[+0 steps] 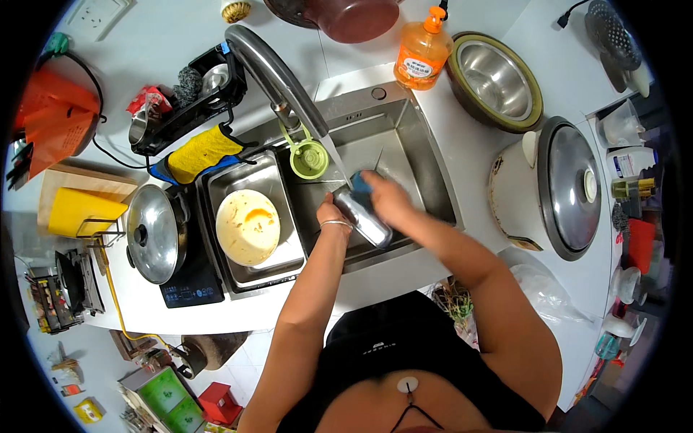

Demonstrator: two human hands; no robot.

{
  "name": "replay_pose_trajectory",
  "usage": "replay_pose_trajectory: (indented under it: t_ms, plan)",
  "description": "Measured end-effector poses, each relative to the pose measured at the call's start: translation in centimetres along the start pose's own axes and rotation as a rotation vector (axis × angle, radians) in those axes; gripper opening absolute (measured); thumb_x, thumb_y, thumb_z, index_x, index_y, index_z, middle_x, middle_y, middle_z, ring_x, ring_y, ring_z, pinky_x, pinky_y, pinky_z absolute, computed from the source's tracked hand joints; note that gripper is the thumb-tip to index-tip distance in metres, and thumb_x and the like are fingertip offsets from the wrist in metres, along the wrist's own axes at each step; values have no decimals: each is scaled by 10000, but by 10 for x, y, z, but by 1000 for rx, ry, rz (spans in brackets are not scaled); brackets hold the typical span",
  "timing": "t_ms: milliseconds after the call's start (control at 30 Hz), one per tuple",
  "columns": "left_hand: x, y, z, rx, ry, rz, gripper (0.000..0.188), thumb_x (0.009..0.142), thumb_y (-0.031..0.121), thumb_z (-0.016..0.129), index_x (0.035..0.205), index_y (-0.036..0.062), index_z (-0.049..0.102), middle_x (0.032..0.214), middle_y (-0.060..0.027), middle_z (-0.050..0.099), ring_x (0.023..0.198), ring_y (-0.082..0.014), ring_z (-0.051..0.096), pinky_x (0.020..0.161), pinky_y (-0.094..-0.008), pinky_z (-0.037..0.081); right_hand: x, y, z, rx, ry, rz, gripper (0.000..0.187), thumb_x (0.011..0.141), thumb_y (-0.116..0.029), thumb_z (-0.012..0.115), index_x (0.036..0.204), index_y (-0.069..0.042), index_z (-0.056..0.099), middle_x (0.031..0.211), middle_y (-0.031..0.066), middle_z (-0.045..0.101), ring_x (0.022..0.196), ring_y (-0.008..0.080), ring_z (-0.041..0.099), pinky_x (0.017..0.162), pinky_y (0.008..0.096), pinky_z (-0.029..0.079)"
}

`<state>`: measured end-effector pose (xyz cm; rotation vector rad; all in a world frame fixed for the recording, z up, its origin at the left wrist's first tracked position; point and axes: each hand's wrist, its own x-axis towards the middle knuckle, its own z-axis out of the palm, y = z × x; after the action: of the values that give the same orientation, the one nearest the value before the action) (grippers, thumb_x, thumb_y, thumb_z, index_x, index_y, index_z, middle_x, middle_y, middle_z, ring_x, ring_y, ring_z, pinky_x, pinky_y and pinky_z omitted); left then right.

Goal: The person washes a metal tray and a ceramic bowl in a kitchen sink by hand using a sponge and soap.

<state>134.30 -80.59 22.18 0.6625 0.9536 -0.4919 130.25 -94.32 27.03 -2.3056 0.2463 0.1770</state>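
Observation:
Over the right basin of the steel sink, my left hand grips a shiny metal cylinder, which looks like a thermos or a tall cup and lies tilted. My right hand, smeared by motion, is closed on a blue scrubbing pad or cloth at the cylinder's upper end. A stream of water falls from the faucet near that end. Beside it hangs a green strainer cup. In the left basin sits a cream bowl with yellowish liquid and food bits.
A yellow cloth hangs by a black rack behind the left basin. Left stands a lidded pan on a cooktop. An orange pump bottle, nested bowls and a large lidded pot line the right side.

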Motion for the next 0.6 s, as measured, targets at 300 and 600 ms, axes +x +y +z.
replay_pose_trajectory:
  t_ms: [300, 600]
  plan:
    - [37, -4, 0, -13, -239, -70, 397, 970, 298, 280, 1165, 29, 498, 1161, -148, 561, 1054, -310, 539, 945, -447, 403, 47, 20, 54, 17, -59, -244, 418, 835, -158, 568, 1248, -118, 513, 1353, 181, 402, 1216, 404, 398, 1011, 435, 342]
    - [41, 11, 10, 140, -205, -97, 305, 953, 243, 343, 1081, 31, 520, 1056, -140, 579, 976, -301, 553, 877, -440, 453, -30, 23, 34, -232, -52, -437, 493, 832, -150, 564, 1306, -114, 435, 1450, 182, 207, 1288, 440, 262, 1025, 498, 302]
